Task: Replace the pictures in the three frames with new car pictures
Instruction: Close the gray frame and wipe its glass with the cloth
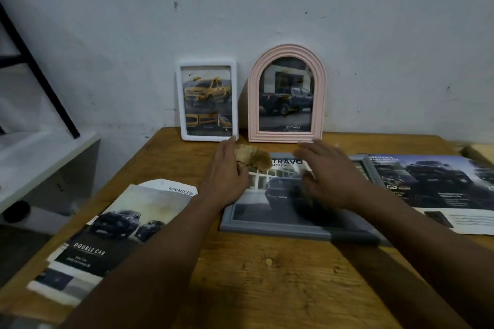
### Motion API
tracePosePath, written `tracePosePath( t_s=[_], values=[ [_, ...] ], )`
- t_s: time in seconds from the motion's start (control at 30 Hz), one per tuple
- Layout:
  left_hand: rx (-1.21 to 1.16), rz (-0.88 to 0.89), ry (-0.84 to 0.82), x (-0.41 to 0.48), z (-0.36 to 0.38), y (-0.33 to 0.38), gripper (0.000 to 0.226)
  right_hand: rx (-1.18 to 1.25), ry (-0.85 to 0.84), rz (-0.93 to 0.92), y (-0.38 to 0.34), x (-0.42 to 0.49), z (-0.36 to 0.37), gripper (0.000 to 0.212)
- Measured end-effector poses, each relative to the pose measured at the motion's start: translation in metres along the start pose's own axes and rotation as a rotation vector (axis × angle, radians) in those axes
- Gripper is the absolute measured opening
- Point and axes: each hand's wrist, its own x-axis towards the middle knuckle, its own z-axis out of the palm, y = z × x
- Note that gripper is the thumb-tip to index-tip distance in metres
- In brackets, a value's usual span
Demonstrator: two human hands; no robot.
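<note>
Wooden tabletop point(267, 275) set against a pale wall; three frames on it. White rectangular frame point(205, 137) stood at 11 o'clock, leaning on the wall, with a yellow pickup picture point(207, 93) inside; pink arched frame point(253, 104) stood just beside it at 12 o'clock, also against the wall, with a dark pickup picture point(287, 99) inside. Grey frame point(267, 228) lay flat near the centre of the tabletop, in front of the two upright frames, with a dark truck picture point(272, 189) showing in it. Left hand point(227, 176) was at the grey frame's 10 o'clock corner, thumb and fingers closed on a crumpled tan cloth point(252, 159) that lay over the frame's top edge; its fingertips reached close to the white frame's lower right corner. Right hand point(331, 179) was over the right half of the grey frame, fingers spread and straight, holding nothing; it was motion-blurred, so contact with the glass could not be told. Car brochure point(107, 227) marked "DOUBLE CAB" lay at 8 o'clock, partly over the tabletop's edge; a second car brochure point(441, 181) lay at 3 o'clock, just beside the grey frame's right side. White shelf point(40, 147) at 9 o'clock, off the tabletop, with a black metal bar point(40, 75) slanting above it.
</note>
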Motion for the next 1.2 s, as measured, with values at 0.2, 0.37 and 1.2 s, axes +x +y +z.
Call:
tracePosePath(
  t_s=[0.2, 0.37, 1.2],
  values=[
    [0.059, -0.166, 0.096, -0.015, 0.000, -0.002, 0.072, 0.081, -0.137, -0.291, -0.052, 0.084, 0.035, 0.055],
    [0.172, -0.126, 0.072, -0.011, 0.001, -0.001, 0.072, 0.068, -0.075, -0.256, -0.049, 0.099, 0.042, 0.043],
    [0.357, -0.037, -0.146, -0.004, 0.006, 0.014, 0.064, -0.154, -0.069, 0.052, 0.033, 0.055, 0.026, 0.041]
  ],
)
